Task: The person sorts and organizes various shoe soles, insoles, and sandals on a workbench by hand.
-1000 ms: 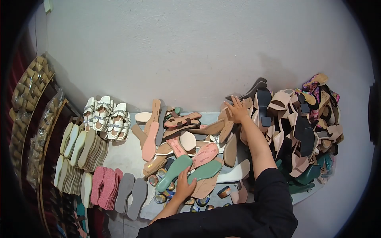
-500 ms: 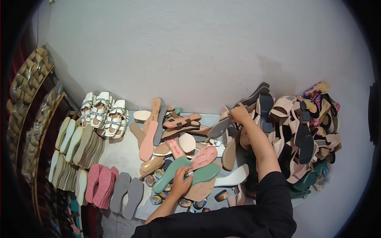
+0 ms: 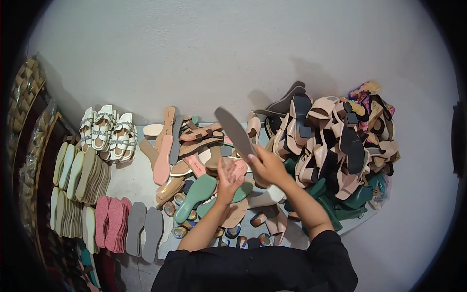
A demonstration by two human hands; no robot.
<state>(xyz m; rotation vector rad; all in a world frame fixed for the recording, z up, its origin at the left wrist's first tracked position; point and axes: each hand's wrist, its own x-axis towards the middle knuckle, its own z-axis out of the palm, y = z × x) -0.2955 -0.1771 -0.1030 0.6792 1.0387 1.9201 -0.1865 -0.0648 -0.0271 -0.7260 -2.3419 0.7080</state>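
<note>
A dark grey shoe sole (image 3: 235, 130) is raised above the loose pieces, tilted with its far end up to the left. My right hand (image 3: 269, 168) is closed around its near end. My left hand (image 3: 227, 185) is held just below and to the left, fingers spread, with nothing visible in it. Beside the left hand lie a green insole (image 3: 195, 197) and a pink printed insole (image 3: 237, 168). A white sole (image 3: 267, 196) rests below my right hand. Several patterned heels (image 3: 233, 229) are scattered near the front.
White strappy sandals (image 3: 121, 136) stand at the back left. Stacks of pale insoles (image 3: 87, 177), pink insoles (image 3: 113, 224) and grey insoles (image 3: 152, 233) line the left side. A tall pile of heeled sandals (image 3: 321, 146) fills the right. A shelf (image 3: 41, 170) borders the far left.
My right hand has come from the back of the pile toward the middle with the grey sole. My left hand has lifted off the green insole and spread its fingers. The view has shifted slightly.
</note>
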